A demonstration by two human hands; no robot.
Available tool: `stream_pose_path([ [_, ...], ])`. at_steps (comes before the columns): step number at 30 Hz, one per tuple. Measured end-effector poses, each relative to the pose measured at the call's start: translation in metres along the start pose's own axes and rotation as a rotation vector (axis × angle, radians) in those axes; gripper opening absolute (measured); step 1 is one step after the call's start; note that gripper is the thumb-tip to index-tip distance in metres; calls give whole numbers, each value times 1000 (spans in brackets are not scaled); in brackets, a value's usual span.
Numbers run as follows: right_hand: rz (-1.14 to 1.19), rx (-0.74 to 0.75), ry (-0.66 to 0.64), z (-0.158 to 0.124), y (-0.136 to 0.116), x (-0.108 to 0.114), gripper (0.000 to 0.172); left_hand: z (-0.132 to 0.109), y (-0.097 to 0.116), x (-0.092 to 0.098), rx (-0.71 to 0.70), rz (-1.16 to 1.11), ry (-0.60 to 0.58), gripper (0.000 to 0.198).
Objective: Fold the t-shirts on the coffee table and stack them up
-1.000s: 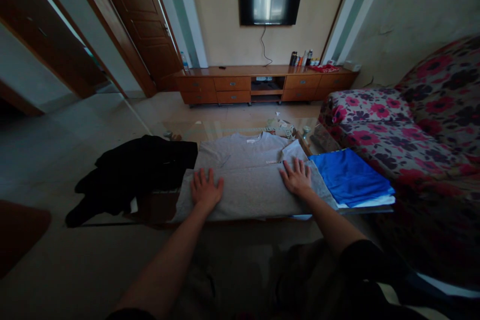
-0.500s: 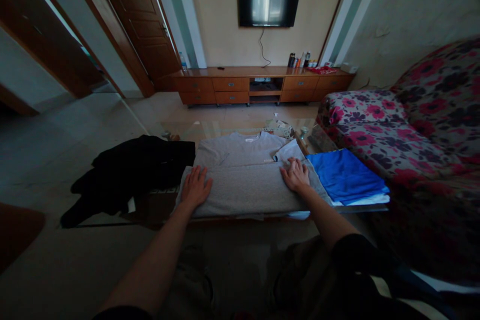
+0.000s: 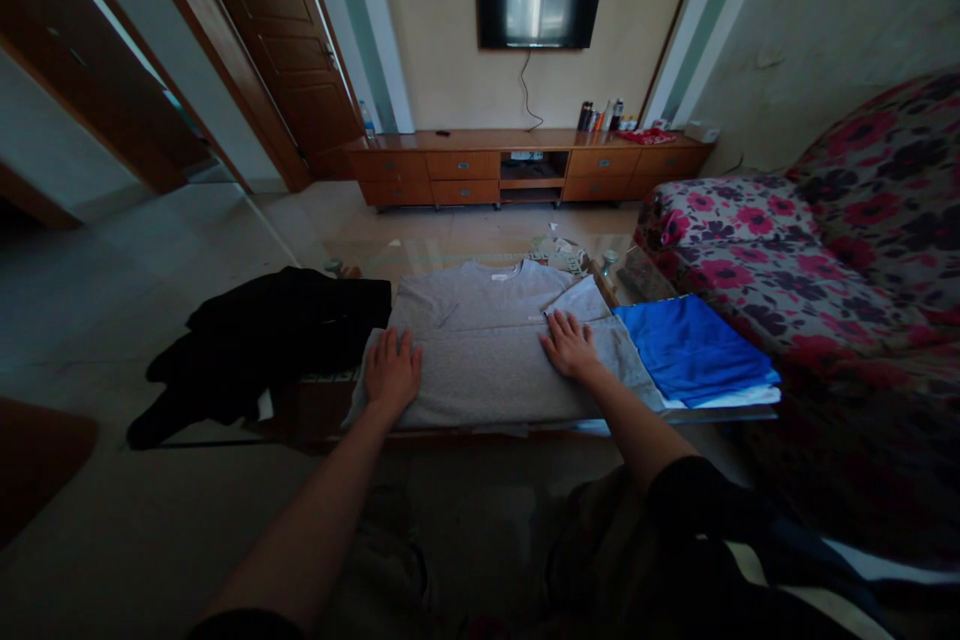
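While a grey T-shirt (image 3: 480, 380) lies across the middle of the glass table (image 3: 739, 415), the left hand (image 3: 393, 367) rests palm down on it toward the table's left end, and the right hand (image 3: 570, 347) likewise toward its right end; both are opened out, fingers slightly spread, with nothing visibly gripped; the shirt's lower part seems already turned up along the table's front edge, its sleeves apparently laid inward; I judge it partly folded, since it spreads far wider than the blue cloth (image 3: 694, 350), which sits neatly folded at the table's right end; black clothing (image 3: 285, 340) at the left end looks loose, not yet folded.
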State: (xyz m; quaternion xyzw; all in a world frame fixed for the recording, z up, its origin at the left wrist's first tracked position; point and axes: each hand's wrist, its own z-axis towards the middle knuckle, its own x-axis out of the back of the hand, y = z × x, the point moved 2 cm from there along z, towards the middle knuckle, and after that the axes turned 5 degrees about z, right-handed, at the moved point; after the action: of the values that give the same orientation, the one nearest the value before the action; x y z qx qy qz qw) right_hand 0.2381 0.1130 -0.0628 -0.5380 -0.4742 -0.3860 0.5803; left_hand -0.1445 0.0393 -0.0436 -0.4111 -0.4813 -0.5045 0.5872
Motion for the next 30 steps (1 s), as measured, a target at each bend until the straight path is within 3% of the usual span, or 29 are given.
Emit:
stream_pose_path([
  [4, -14, 56, 70, -26, -40, -7, 76, -14, 16, 11, -26, -3, 64, 65],
  [9, 15, 285, 1, -86, -112, -25, 77, -56, 62, 4, -282, -45, 22, 60],
  [13, 13, 295, -33, -111, -136, -31, 72, -81, 87, -5, -385, -98, -3, 56],
  [19, 19, 340, -16, -115, -116, -28, 71, -88, 74, -8, -380, -98, 8, 64],
  [25, -23, 310, 31, -123, -72, -27, 73, -93, 29, -11, -256, -58, -56, 87],
  [30, -65, 247, 49, -127, -21, -20, 73, -92, -5, -13, -189, -36, -103, 93],
])
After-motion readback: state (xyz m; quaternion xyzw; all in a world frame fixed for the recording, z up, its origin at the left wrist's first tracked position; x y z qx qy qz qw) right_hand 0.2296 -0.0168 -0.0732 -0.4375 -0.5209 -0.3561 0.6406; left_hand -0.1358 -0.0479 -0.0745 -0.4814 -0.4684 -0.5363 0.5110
